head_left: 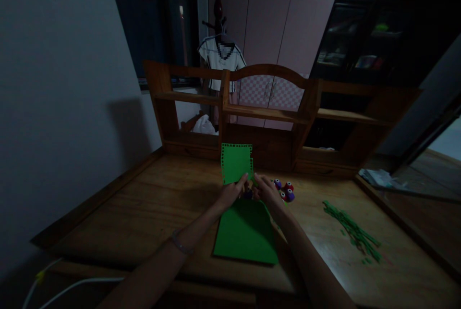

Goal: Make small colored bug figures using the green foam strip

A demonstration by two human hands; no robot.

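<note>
Basically: left hand (230, 192) pinching bottom edge of upright hole-punched green paper (236, 162), right hand (265, 189) closed on same edge just beside. Flat green sheet (247, 232) nearer, on wooden desk (144, 203). Little punches (284, 190) right, green strips (351, 229) far right.

Light: dim
Wall (54, 83): plain, grey
Worktop (144, 203): wood, with shelf hutch (266, 112)
Behind: pink wardrobe (273, 20), dark cabinet (363, 40)

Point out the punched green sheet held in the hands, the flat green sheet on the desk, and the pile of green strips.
punched green sheet (236, 162), head view, centre of its face.
flat green sheet (246, 233), head view, middle of its surface.
green strips (351, 228), head view, middle of the pile.
</note>
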